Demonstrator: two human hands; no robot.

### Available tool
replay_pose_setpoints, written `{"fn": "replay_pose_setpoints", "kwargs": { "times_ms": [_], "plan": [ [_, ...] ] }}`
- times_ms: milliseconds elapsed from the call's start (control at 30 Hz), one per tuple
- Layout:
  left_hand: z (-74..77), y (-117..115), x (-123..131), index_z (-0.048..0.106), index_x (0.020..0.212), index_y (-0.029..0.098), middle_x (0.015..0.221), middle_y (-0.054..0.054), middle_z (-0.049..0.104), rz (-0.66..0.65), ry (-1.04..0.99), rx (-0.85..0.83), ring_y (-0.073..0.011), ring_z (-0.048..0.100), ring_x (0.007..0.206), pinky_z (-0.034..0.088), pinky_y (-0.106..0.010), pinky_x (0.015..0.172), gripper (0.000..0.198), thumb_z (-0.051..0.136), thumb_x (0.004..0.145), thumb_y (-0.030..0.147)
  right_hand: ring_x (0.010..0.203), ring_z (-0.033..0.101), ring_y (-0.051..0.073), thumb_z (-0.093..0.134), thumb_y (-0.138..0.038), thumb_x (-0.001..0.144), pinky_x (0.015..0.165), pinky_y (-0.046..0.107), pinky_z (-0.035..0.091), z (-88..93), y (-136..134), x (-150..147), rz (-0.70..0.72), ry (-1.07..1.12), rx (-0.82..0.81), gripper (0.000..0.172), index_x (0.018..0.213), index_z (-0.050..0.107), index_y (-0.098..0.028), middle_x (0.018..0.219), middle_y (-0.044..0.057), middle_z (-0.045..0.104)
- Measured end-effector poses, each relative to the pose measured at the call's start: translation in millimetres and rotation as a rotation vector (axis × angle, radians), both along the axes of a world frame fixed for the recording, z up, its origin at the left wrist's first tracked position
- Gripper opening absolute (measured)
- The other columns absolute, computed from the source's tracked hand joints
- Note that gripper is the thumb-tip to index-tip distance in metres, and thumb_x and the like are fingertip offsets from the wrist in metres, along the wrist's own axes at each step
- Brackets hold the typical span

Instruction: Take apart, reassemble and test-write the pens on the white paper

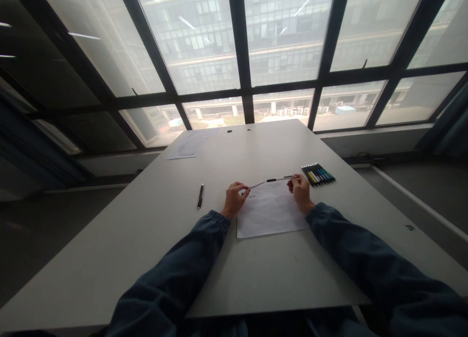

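Over the top of a white sheet of paper [272,217], my left hand [234,199] is closed in a pinch on a pen refill [258,185], a thin dark stick. My right hand [301,191] is closed on the dark end of a pen barrel [280,179] with a black grip and a pale middle. The refill's far end lines up with the barrel's grip end; whether it sits inside I cannot tell. Small dark print [252,196] shows near the sheet's upper left. Just beyond my right hand lies a row of several pens [319,174] with coloured parts.
A single black pen [201,196] lies left of my left hand on the white table [153,249]. More papers [188,144] rest at the far left corner. Two small dark items [229,131] are near the back edge, before large windows [281,34]. A small dark mark [409,227] is at the right.
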State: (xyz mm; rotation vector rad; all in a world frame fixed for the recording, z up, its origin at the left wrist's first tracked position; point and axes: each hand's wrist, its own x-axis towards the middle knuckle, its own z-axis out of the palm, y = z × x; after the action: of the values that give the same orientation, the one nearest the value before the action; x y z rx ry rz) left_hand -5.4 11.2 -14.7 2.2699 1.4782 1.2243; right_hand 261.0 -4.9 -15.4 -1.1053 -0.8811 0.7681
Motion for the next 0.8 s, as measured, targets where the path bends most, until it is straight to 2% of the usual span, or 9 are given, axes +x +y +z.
{"fn": "replay_pose_setpoints", "kwargs": {
  "times_ms": [133, 233, 433, 567, 800],
  "plan": [
    [-0.2, -0.3, -0.5, 0.075, 0.081, 0.023, 0.091, -0.004, 0.068, 0.084, 0.073, -0.046, -0.0207, 0.061, 0.092, 0.046, -0.035, 0.090, 0.009, 0.068, 0.082, 0.028, 0.046, 0.047, 0.010, 0.054, -0.043, 0.087, 0.041, 0.020, 0.037, 0.3, 2.8, 4.7, -0.162, -0.008, 0.097, 0.023, 0.091, 0.051, -0.021, 0.060, -0.004, 0.057],
    [1.0, -2.5, 0.1, 0.076, 0.081, 0.024, 0.095, -0.004, 0.068, 0.109, 0.145, -0.075, -0.0223, 0.060, 0.095, 0.044, -0.036, 0.090, 0.009, 0.068, 0.082, 0.029, 0.047, 0.047, 0.009, 0.054, -0.042, 0.087, 0.043, 0.020, 0.039, -2.8, 5.1, 7.0, -0.192, -0.067, 0.100, 0.022, 0.087, 0.053, -0.020, 0.063, -0.003, 0.057],
    [1.7, -3.9, 0.7, 0.076, 0.086, 0.025, 0.098, -0.004, 0.068, 0.121, 0.192, -0.099, -0.0237, 0.059, 0.097, 0.044, -0.037, 0.088, 0.010, 0.067, 0.082, 0.027, 0.044, 0.046, 0.009, 0.058, -0.041, 0.083, 0.039, 0.020, 0.036, -5.4, 3.4, 4.5, -0.086, -0.080, -0.025, 0.024, 0.078, 0.056, -0.018, 0.061, -0.002, 0.057],
    [2.2, -3.8, 1.7, 0.075, 0.089, 0.025, 0.098, -0.004, 0.068, 0.126, 0.166, -0.109, -0.0239, 0.060, 0.098, 0.044, -0.037, 0.089, 0.012, 0.065, 0.083, 0.026, 0.043, 0.046, 0.008, 0.059, -0.037, 0.081, 0.037, 0.019, 0.035, 0.0, 0.0, 1.7, -0.045, -0.011, 0.000, 0.020, 0.078, 0.056, -0.018, 0.059, -0.003, 0.056],
    [4.8, -3.9, 2.9, 0.074, 0.086, 0.023, 0.097, -0.004, 0.070, 0.141, 0.099, -0.127, -0.0223, 0.061, 0.097, 0.044, -0.035, 0.091, 0.017, 0.057, 0.086, 0.023, 0.047, 0.060, 0.013, 0.063, -0.040, 0.081, 0.037, 0.019, 0.040, -0.1, 1.4, 0.6, -0.031, 0.019, -0.007, 0.025, 0.079, 0.055, -0.017, 0.059, -0.001, 0.061]
  ]
}}
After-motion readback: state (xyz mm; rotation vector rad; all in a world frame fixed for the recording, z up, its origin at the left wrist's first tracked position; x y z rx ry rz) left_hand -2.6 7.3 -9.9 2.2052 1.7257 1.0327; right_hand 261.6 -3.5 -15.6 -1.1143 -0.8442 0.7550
